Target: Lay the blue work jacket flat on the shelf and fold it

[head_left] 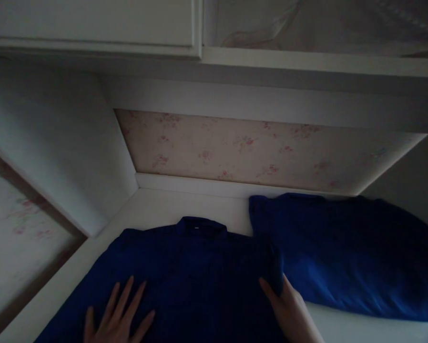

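No writing or brand to read anywhere. Small pale tag inside the collar (201,226), too tiny and dim to make out.

Dark blue shirt (196,276) flat on the white shelf (153,205), collar toward the back wall, low in the middle of the view. Bottom of the shirt cut off by the lower edge.

Left hand (116,319) flat on the shirt's left side, fingers spread wide, holding nothing. Wrist and part of the palm cut off at the bottom.

Right hand (289,307) at the shirt's right edge, thumb on top of the cloth. Other fingers hidden behind the edge, so hard to tell if pinching the cloth or just touching.

Second blue cloth (342,252) just beside the shirt on the right, lumpy, up against the back wall. Right end cut off by the frame. Hard to tell what kind of clothing.

Flowered paper (257,152) on the back wall, pink blooms, faint and blurry. More of the same on the far left (17,224).

White cupboard door (92,24) above, top cut off. Something pale and see-through at the upper right (307,24), too dim to name.

Whole view very dark, with few details clear.
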Tool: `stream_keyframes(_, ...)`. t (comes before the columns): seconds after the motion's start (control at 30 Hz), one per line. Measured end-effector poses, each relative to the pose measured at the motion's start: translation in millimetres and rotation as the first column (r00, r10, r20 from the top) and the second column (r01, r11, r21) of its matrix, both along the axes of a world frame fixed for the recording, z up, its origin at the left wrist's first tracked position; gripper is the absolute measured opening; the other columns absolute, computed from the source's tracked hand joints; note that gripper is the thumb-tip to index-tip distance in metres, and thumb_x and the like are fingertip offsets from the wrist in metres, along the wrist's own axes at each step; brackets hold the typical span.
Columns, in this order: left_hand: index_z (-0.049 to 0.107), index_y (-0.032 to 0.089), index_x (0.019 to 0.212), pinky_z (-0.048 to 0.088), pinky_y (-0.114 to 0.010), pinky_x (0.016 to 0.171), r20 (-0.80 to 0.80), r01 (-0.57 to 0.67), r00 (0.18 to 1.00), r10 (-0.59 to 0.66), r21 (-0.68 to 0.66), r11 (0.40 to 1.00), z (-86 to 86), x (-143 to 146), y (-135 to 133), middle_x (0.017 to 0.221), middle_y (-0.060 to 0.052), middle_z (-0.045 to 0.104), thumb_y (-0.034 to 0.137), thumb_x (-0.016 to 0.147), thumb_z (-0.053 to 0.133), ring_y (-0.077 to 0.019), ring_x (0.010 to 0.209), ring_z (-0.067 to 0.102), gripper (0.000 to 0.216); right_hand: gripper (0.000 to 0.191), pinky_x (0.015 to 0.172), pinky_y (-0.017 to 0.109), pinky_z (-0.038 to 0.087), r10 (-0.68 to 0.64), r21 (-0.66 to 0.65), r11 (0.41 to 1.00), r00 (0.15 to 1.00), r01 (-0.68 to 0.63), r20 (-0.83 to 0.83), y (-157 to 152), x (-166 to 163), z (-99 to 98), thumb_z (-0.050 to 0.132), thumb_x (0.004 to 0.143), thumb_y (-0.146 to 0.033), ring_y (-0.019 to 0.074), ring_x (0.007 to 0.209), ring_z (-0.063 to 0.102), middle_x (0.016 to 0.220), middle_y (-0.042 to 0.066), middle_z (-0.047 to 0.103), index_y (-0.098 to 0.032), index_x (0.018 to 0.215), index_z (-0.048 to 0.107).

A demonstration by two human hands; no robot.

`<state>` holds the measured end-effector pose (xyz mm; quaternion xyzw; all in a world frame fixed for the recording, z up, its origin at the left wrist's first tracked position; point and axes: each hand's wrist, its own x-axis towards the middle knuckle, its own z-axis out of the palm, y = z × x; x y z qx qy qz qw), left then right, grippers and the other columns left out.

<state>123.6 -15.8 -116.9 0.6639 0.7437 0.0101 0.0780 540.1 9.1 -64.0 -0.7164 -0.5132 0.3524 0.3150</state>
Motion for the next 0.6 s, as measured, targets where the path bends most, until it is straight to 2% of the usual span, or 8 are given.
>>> stream_keyframes(0.07,0.038,0.033,0.148,0.008,-0.075,0.111,-0.052,0.025,0.998,-0.027,-0.030,0.999,0.8,3,25,0.162,-0.003,0.020,0.065,0.087,0.037,-0.0363,0.149,0.013,0.069,0.052,0.077,0.040,0.052,0.018,0.072,0.997,0.995,-0.025,0.093,37,-19,2.0,0.043,0.088,-0.057,0.0316,0.089,0.070,0.096,0.010,0.073,-0.019,0.121,0.054)
stream_keyframes(0.13,0.038,0.031,0.148,0.010,-0.077,0.108,-0.018,0.011,1.000,-0.011,0.010,1.000,5.0,1,58,0.162,-0.006,0.021,0.064,0.089,0.033,-0.0381,0.149,0.014,0.068,0.052,0.084,0.043,0.050,0.023,0.128,0.991,0.992,-0.038,0.121,82,-34,3.8,0.041,0.089,-0.050,0.0334,0.097,0.068,0.106,0.015,0.070,-0.015,0.126,0.054)
stream_keyframes(0.23,0.050,0.022,0.142,0.015,-0.081,0.104,0.093,-0.037,0.995,0.019,0.193,0.981,11.6,-9,105,0.158,-0.014,0.033,0.059,0.091,0.036,-0.0427,0.145,0.025,0.064,0.053,0.105,0.049,0.038,-0.023,0.189,0.982,0.995,0.005,0.098,144,-53,8.1,0.039,0.089,-0.045,0.0363,0.122,0.055,0.132,0.023,0.055,-0.009,0.123,0.058)
stream_keyframes(0.33,0.052,0.016,0.136,0.027,-0.075,0.106,0.148,-0.057,0.989,0.008,0.329,0.943,16.7,-18,129,0.151,-0.018,0.042,0.053,0.096,0.031,-0.0393,0.137,0.040,0.059,0.054,0.116,0.045,0.026,-0.010,0.251,0.968,1.000,0.008,0.006,171,-64,22.1,0.038,0.090,-0.045,0.0326,0.137,0.040,0.146,0.020,0.043,-0.010,0.126,0.058)
stream_keyframes(0.43,0.045,0.014,0.138,0.038,-0.063,0.107,0.183,-0.065,0.983,-0.016,0.428,0.902,27.6,-21,126,0.147,-0.020,0.044,0.055,0.096,0.033,-0.0348,0.132,0.046,0.060,0.055,0.109,0.043,0.037,0.116,0.272,0.959,0.985,-0.078,-0.126,147,-66,51.1,0.036,0.091,-0.052,0.0278,0.127,0.052,0.131,0.013,0.060,-0.017,0.125,0.060)
stream_keyframes(0.5,0.039,0.015,0.141,0.038,-0.061,0.109,0.210,-0.051,0.975,-0.073,0.530,0.846,42.9,-21,116,0.147,-0.019,0.041,0.054,0.093,0.041,-0.0346,0.133,0.045,0.062,0.046,0.103,0.041,0.043,0.335,0.272,0.925,0.906,-0.264,-0.259,112,-62,74.4,0.044,0.087,-0.052,0.0264,0.113,0.062,0.113,0.008,0.070,-0.020,0.111,0.067)
stream_keyframes(0.53,0.036,0.017,0.143,0.037,-0.061,0.110,0.213,-0.030,0.971,-0.114,0.574,0.818,53.2,-22,109,0.149,-0.019,0.039,0.051,0.093,0.044,-0.0351,0.135,0.043,0.061,0.038,0.105,0.041,0.041,0.475,0.275,0.875,0.814,-0.398,-0.333,92,-59,84.5,0.049,0.084,-0.048,0.0257,0.107,0.064,0.106,0.007,0.072,-0.021,0.101,0.070)
stream_keyframes(0.6,0.033,0.022,0.145,0.034,-0.063,0.112,0.195,0.039,0.958,-0.210,0.638,0.769,77.5,-26,95,0.153,-0.016,0.033,0.041,0.093,0.044,-0.0359,0.139,0.038,0.056,0.028,0.111,0.040,0.031,0.715,0.262,0.678,0.535,-0.687,-0.450,56,-51,96.8,0.053,0.081,-0.041,0.0243,0.098,0.067,0.095,0.006,0.074,-0.020,0.084,0.071)
